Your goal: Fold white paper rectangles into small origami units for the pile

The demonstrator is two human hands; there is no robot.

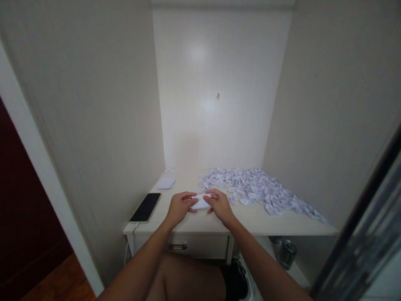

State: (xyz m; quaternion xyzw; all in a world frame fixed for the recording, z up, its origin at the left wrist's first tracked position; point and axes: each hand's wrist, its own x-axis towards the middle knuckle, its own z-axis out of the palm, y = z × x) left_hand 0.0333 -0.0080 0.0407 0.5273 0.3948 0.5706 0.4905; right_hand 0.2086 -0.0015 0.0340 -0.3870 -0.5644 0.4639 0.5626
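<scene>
Between my two hands is a small white piece of paper (201,202), held a little above the front part of the desk. My left hand (182,206) pinches its left end, thumb on top and fingers behind and below. At the right end, my right hand (218,205) grips it the same way. Whether the paper is folded or a single layer, I cannot tell. Beyond and to the right lies a wide pile of small white paper pieces (250,184). A short stack of flat white paper sheets (166,183) rests at the back left.
A phone (145,207) lies at the desk's left edge, its white cable (127,246) hanging down. The desk (200,225) sits between side walls. Below are a drawer handle (177,246) and, on a lower shelf at right, a can (287,254).
</scene>
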